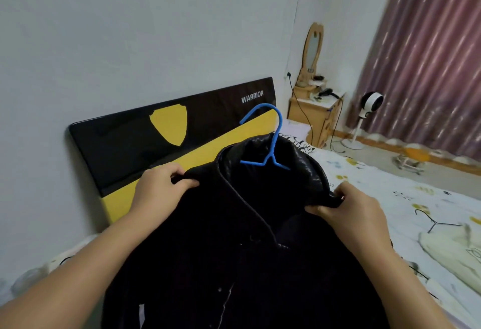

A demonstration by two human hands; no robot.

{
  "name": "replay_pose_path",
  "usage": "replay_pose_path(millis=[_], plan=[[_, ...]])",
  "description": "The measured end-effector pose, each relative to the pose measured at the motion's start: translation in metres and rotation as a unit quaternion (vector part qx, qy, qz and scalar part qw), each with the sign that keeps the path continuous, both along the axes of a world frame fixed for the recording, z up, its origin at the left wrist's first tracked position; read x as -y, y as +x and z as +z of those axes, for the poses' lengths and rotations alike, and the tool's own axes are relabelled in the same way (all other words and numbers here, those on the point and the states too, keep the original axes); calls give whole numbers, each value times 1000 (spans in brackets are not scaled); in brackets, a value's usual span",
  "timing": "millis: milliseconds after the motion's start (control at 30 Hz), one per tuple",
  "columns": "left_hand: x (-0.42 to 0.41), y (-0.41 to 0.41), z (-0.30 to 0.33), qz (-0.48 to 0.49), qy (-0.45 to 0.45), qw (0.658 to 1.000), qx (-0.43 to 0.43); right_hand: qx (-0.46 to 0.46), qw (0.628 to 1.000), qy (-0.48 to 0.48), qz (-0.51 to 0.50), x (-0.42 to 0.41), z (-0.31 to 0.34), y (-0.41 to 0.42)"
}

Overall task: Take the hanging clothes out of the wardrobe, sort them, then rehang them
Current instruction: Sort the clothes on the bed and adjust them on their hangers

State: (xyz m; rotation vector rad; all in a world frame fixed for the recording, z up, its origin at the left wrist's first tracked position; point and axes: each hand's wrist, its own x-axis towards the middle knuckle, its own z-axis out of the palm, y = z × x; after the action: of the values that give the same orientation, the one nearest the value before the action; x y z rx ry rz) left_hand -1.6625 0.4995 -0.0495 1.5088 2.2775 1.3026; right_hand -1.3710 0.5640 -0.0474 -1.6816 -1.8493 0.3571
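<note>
A person stands at the near edge of a bed, holding up a glossy black padded jacket over it. The left hand pinches one shoulder, the right hand pinches the other, so the shoulder line runs left to right between them. A thin blue plastic hanger sits inside the collar, hook pointing up and away, midway between both hands.

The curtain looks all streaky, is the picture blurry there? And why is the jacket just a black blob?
Head view: yes, the curtain is smeared by motion blur toward the right edge. Head view: the black jacket is so dark that its folds vanish; only its collar catches some shine. Head view: the blue hanger looks sharp.
</note>
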Motion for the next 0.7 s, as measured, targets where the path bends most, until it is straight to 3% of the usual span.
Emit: replay_pose_path(millis=[333,700], plan=[[-99,-48,4,4,-5,1000,27,-7,1000,-4,12,-112,1,-48],[-228,-97,-28,88,-6,996,15,-29,998,1,56,-261,-22,-105]])
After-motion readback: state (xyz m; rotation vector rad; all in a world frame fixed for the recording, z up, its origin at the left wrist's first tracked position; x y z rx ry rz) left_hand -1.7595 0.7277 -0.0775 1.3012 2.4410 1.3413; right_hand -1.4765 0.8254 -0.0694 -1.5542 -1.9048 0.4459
